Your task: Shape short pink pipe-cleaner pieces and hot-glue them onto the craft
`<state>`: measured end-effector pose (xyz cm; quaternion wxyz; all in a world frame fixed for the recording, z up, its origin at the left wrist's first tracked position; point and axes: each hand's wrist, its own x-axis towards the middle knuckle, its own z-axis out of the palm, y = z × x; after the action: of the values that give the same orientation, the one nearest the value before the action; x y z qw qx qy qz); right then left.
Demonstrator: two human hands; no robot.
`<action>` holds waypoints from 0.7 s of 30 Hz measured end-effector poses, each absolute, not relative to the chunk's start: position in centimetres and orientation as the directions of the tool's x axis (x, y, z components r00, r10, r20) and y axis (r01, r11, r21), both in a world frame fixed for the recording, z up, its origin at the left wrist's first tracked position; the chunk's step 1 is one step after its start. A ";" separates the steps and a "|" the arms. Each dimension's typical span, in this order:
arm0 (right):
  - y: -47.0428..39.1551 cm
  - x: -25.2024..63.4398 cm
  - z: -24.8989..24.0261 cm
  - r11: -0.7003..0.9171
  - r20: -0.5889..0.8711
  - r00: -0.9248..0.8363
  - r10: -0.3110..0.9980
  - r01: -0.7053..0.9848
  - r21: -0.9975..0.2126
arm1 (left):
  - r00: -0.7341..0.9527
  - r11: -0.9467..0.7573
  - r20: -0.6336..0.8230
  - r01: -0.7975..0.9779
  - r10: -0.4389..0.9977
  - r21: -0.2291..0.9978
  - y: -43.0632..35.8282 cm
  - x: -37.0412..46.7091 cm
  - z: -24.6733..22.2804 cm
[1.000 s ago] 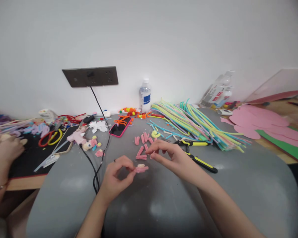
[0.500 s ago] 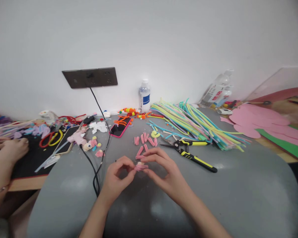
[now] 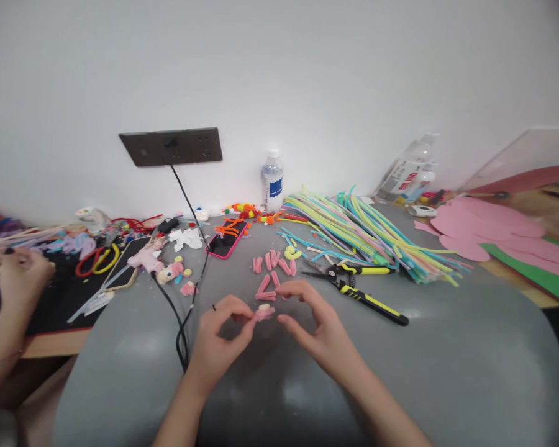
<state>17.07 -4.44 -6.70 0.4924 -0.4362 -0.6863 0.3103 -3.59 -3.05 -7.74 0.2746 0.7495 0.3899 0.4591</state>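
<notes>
Between thumb and fingers, my left hand (image 3: 223,332) pinches a small pink fuzzy piece (image 3: 263,313) with a cream bit on top. My right hand (image 3: 317,320) is just to its right, thumb and fingers apart, holding nothing. Beyond them, several folded pink fuzzy pieces (image 3: 263,284) lie on the grey table (image 3: 377,385). A curled yellow piece (image 3: 292,252) rests among them at the back. Black and yellow pliers (image 3: 372,307) lie spread to the right.
A bundle of pastel pipe cleaners (image 3: 354,230) lies at the back right. A phone (image 3: 228,239), a bottle (image 3: 272,180), and a pink doll (image 3: 146,257) stand or lie further back. A black cable (image 3: 205,267) crosses the left side. Another person's hands (image 3: 23,273) are at far left.
My right hand has let go of the pink piece, its thumb and fingers moving apart to the right. The other person's hands at far left have shifted.
</notes>
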 end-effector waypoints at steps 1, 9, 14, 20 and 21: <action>-4.3 17.3 -7.2 0.421 0.409 -0.108 0.906 0.318 -0.850 | 0.294 -0.601 0.524 0.384 0.799 0.701 -3.0 -3.7 -7.6; -3.3 18.7 -10.8 0.326 0.373 0.073 0.925 0.353 -0.877 | 0.577 -0.862 0.710 0.500 0.403 0.083 -1.9 -5.7 -7.1; -3.4 18.7 -10.8 0.283 0.326 0.089 0.941 0.319 -0.905 | 0.679 -0.862 0.675 0.491 0.289 -0.125 -1.4 -7.0 -6.7; -3.5 18.9 -11.2 0.238 0.262 0.044 0.964 0.301 -0.923 | 0.772 -0.867 0.598 0.433 0.214 -0.247 -1.2 -8.8 -4.4; -3.5 18.9 -11.2 0.232 0.254 0.037 0.966 0.303 -0.924 | 0.782 -0.867 0.588 0.425 0.207 -0.260 -1.3 -9.0 -3.9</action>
<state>18.90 -3.49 -11.20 0.4961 -0.5220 -0.6080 0.3342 -8.97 -1.27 -3.92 -0.1927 0.9241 0.1709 0.2825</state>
